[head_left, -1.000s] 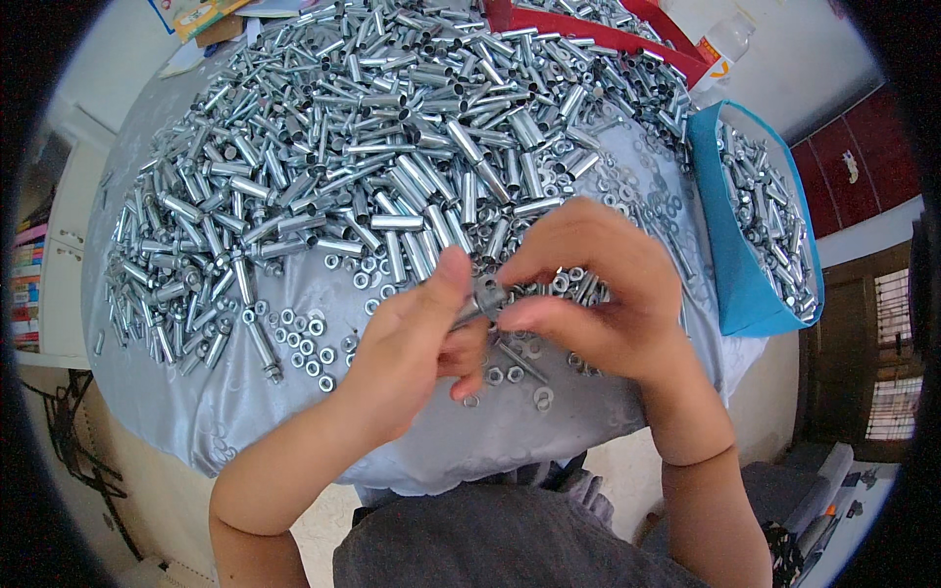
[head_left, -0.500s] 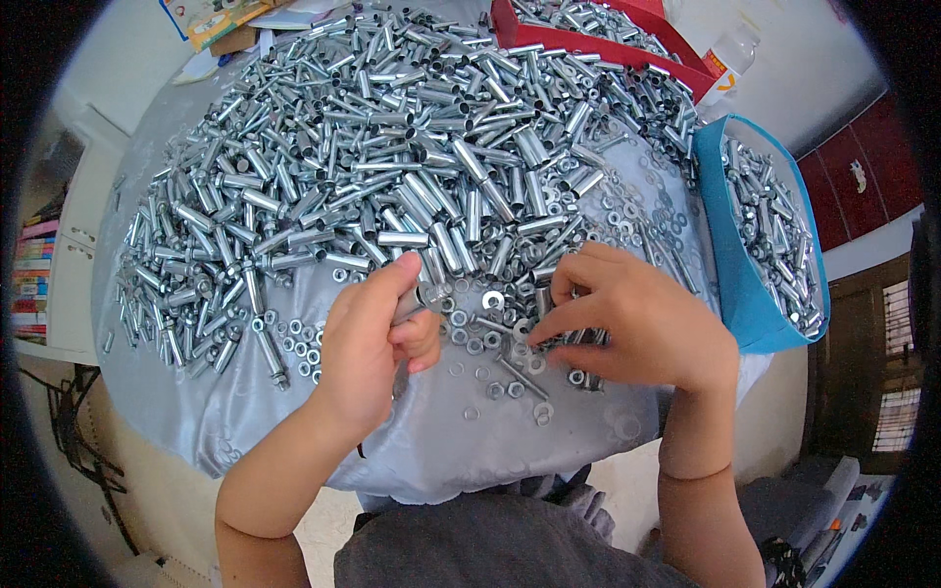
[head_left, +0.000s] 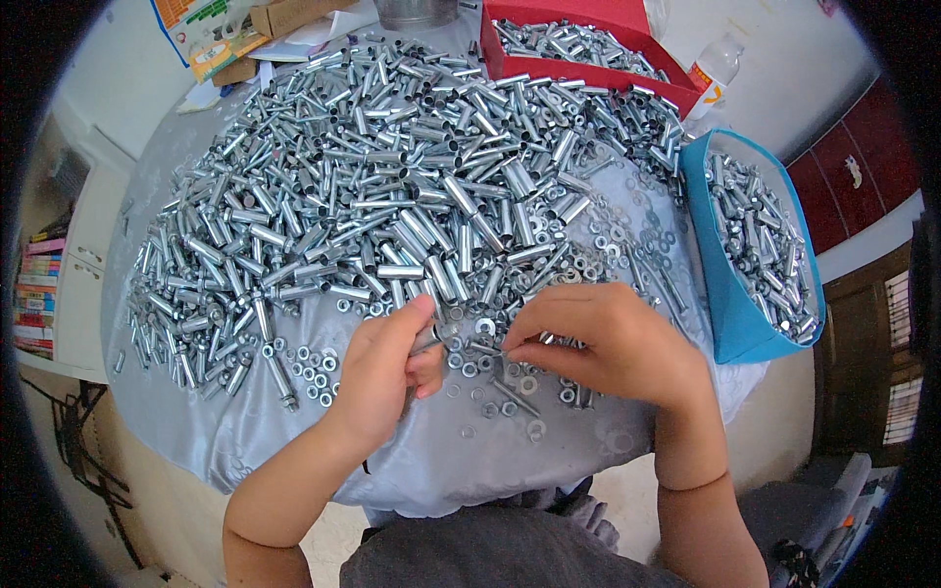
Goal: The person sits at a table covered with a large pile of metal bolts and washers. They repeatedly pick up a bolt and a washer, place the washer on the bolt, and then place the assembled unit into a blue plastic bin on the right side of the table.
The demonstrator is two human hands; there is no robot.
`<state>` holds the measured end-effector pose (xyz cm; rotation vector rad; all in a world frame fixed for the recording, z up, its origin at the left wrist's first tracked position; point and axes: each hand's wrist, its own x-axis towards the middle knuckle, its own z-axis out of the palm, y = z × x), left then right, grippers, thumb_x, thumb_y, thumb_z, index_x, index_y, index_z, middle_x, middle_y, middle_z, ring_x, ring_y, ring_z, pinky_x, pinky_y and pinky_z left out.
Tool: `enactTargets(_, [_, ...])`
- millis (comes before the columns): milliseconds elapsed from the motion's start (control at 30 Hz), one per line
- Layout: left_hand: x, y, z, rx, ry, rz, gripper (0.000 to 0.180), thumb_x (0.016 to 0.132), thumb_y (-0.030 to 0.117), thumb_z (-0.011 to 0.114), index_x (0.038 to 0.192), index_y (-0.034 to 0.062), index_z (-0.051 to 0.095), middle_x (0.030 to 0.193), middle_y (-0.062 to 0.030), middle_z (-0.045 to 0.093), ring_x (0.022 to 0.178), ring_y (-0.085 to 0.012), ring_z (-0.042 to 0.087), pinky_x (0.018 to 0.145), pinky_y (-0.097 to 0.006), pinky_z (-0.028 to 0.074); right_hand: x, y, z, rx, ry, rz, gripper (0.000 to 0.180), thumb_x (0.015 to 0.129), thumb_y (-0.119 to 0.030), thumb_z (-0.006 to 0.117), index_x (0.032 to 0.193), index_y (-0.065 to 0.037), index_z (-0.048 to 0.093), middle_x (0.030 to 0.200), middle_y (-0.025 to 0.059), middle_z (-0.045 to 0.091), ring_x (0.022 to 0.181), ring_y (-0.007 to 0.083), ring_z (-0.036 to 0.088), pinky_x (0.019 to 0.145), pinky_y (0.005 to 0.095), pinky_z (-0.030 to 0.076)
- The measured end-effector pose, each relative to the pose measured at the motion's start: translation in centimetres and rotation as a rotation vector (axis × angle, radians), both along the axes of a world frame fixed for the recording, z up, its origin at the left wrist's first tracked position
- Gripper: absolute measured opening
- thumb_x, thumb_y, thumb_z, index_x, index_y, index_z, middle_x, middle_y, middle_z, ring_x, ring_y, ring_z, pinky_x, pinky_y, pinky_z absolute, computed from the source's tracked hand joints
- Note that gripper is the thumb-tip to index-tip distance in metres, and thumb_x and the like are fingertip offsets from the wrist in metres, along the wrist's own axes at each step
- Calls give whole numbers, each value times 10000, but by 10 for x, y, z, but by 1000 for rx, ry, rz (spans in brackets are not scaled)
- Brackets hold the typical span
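Observation:
My left hand point(head_left: 377, 370) is closed around a short shiny metal sleeve point(head_left: 425, 340), the thumb along its upper side and the sleeve's end pointing right. To its right, my right hand point(head_left: 618, 343) hovers low over the loose hardware, thumb and fingertips pinched together. Whatever is between those fingertips is too small to make out. Under and between the hands lie hex nuts point(head_left: 509, 409), flat washers point(head_left: 536, 429) and a bolt point(head_left: 515, 397). Just beyond them begins a broad heap of metal sleeves and bolts point(head_left: 392, 167).
A red box point(head_left: 588, 73) of metal parts stands at the back. On the right edge is a blue fabric bin point(head_left: 750, 338) filled with sleeve bolts. Behind it stands a plastic bottle point(head_left: 718, 71). A metal pot point(head_left: 417, 12) and papers point(head_left: 294, 44) sit at the far edge.
My right hand has moved a little left, and its fingers have come together into a pinch. My left hand keeps its hold on the sleeve. The view has tilted up slightly, showing the pot.

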<state>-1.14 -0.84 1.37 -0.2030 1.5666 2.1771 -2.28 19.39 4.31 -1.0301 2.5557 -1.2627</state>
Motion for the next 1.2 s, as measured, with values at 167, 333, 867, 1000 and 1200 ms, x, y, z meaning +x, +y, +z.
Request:
enactTargets(167, [2, 1, 1, -10, -6, -4, 477, 882, 357, 403, 482, 148, 248, 450, 33, 225, 404, -97, 215, 414, -261, 230, 1, -3, 3, -126, -46, -9, 94, 709, -37, 663, 797, -27, 633, 756, 75, 626, 697, 214, 611, 610, 288, 469])
enactTargets(333, [2, 0, 1, 0, -3, -11, 471, 890, 353, 390, 489, 145, 258, 452, 33, 230, 403, -97, 221, 410, -262, 230, -3, 0, -3, -64, -40, -29, 128, 682, -43, 693, 801, -30, 647, 754, 77, 634, 694, 202, 616, 610, 277, 467])
enactTargets(867, [10, 0, -11, -135, 131, -179, 493, 918, 325, 434, 489, 84, 403, 479, 45, 379, 453, -35, 331, 417, -219, 259, 3, -12, -6, -401, -253, -20, 160, 650, 11, 727, 777, 11, 629, 756, 70, 635, 709, 135, 603, 639, 243, 469])
enactTargets(1000, [9, -1, -11, -111, 110, -199, 488, 919, 315, 432, 491, 81, 402, 479, 48, 376, 456, -35, 330, 418, -221, 263, 4, -12, -6, -420, -382, -33, 170, 661, 21, 721, 799, 24, 622, 775, 71, 631, 723, 120, 599, 648, 241, 477])
enactTargets(1200, [11, -1, -8, -182, 151, -216, 474, 923, 295, 419, 509, 66, 433, 481, 58, 372, 470, -30, 346, 446, -224, 302, 5, -13, -4, -398, -383, -22, 151, 657, 3, 728, 772, 14, 630, 754, 62, 629, 707, 122, 600, 622, 233, 470])
